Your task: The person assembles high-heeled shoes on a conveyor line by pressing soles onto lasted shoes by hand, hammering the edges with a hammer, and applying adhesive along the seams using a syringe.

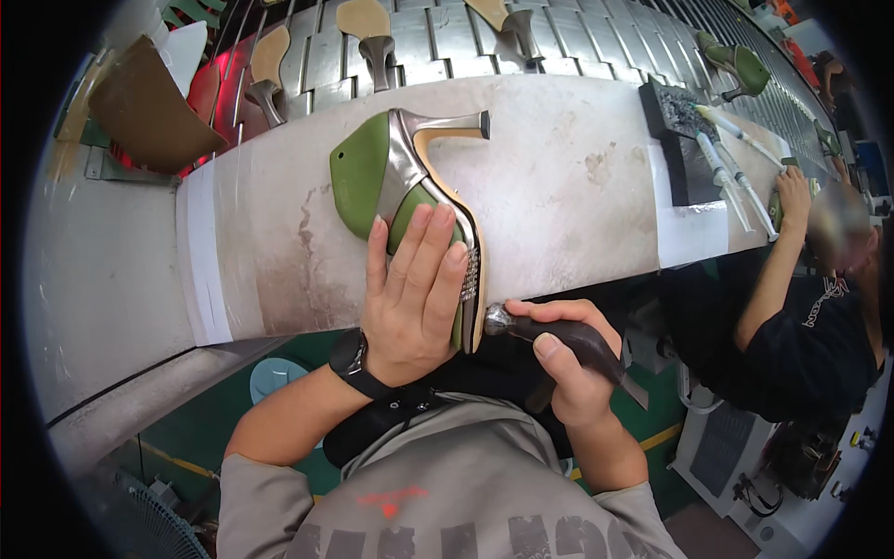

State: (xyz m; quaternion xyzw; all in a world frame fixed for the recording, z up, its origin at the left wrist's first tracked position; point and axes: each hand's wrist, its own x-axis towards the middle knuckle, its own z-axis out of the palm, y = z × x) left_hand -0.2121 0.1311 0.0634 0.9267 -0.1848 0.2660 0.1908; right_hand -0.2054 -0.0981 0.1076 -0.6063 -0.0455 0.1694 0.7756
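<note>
Grey-sleeved forearms rise from the lower edge toward a pale, stained worktop (559, 186). On the person's left wrist sits a black watch (351, 359). Above it the left hand (414, 293) lies flat, fingers straight and close together, pressing down on the toe end of a high-heeled shoe (410, 177) mounted on a green last. That shoe lies on its side at the worktop's near edge, silver upper showing, slim heel pointing away and to the right, a strip of sparkling stones along the sole edge just beside the fingertips.

At the right, the right hand (568, 363) is curled shut around the dark handle of a small hammer (549, 331), thumb laid along the top, wrist bent inward. Its rounded metal head sits touching, or just short of, the shoe's toe end at the worktop's rim; which cannot be told.

Farther out, a dark tray (680, 140) rests on a white sheet to the right with several white syringe-like tubes (726, 163) beside it. Another person in a black shirt (801, 335) leans over that end, one hand on a green piece. Behind the worktop, a slatted metal conveyor (447, 47) carries more heels and soles, and another green-lasted shoe (736, 65) sits well apart at upper right.
</note>
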